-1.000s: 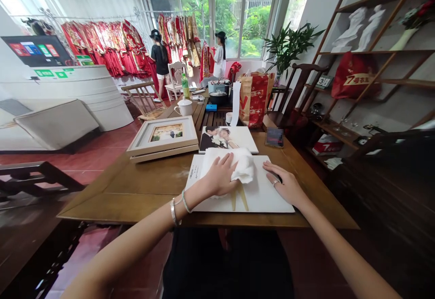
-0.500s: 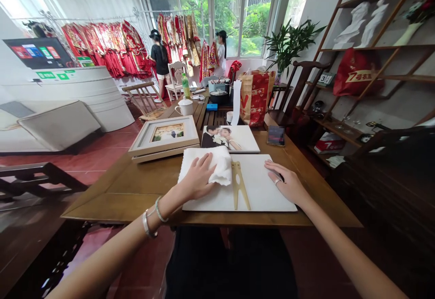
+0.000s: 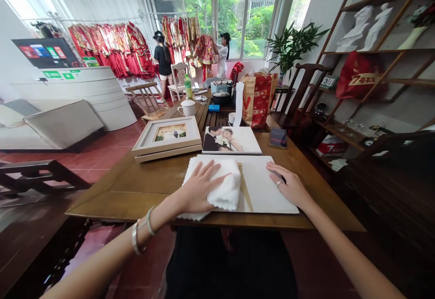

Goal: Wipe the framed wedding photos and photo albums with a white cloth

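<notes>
My left hand (image 3: 199,189) lies flat with fingers spread on a folded white cloth (image 3: 227,186). Under the cloth is a white panel (image 3: 263,195) near the table's front edge. The cloth covers the panel's left part and hangs over its near left edge. A flat tan piece with a long leg (image 3: 247,195) lies on the panel, partly hidden by the cloth. My right hand (image 3: 288,185) rests on the panel's right edge, fingers stretched out, a ring on one finger. Just behind the panel lies a photo print (image 3: 244,139) of two people.
Framed pictures (image 3: 170,136) are stacked on the wooden table (image 3: 118,188) at left. A white mug (image 3: 187,108), a blue box (image 3: 214,108) and a red-tan paper bag (image 3: 260,99) stand farther back. A phone (image 3: 277,137) is at right. Two people stand by the clothes racks.
My left hand has slid the cloth toward me and slightly right, over part of the tan piece. My right hand has stayed at the panel's edge. A person behind has lifted a red garment.
</notes>
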Tool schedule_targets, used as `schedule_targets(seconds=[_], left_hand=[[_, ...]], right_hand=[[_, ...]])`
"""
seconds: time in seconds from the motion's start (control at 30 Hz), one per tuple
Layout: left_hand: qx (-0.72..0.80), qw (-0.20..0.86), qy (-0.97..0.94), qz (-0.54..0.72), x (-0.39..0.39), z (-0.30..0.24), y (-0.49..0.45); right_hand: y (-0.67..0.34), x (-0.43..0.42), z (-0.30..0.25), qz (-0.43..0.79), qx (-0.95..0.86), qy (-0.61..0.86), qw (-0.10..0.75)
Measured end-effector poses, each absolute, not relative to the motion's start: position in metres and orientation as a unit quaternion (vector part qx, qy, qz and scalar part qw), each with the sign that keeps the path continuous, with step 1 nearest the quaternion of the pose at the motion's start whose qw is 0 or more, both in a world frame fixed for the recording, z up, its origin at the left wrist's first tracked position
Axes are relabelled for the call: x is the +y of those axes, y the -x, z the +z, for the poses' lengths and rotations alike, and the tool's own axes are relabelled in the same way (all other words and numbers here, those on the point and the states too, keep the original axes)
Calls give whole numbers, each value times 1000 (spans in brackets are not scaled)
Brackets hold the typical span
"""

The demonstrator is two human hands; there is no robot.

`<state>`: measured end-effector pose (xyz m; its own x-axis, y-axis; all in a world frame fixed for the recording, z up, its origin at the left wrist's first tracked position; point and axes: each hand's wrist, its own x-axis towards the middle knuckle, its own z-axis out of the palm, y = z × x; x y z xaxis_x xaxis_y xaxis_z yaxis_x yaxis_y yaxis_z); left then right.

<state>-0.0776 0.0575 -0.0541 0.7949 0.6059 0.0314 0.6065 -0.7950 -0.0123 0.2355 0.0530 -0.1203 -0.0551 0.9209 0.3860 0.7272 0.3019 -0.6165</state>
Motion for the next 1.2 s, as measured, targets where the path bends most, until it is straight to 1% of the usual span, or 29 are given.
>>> schedule_targets(seconds=[0.13,0.23,0.37,0.57,0.67,1.0,1.1,1.2], left_hand=[[-343,44,938,-16,99,-63,71],[-347,52,937,-11,113,-62,67],[-343,39,939,-14,105,-57,71],[-330,12,944,-20,51,-52,85],[-318,3,948,-28,40,-53,90],[-358,37,933,-28,115,-58,86],[-361,32,931,-32,113,-60,89],[-366,21,930,-30,95,-60,94]], right_hand=[[-237,54,-122,130,-716,575,374],[-237,54,-123,131,-717,574,372],[-236,53,-120,131,-716,572,379],[-234,50,-117,139,-709,578,379],[-234,51,-119,140,-712,576,376],[-232,54,-122,126,-721,566,379],[-232,54,-122,126,-720,568,378],[-232,54,-123,126,-717,569,383]])
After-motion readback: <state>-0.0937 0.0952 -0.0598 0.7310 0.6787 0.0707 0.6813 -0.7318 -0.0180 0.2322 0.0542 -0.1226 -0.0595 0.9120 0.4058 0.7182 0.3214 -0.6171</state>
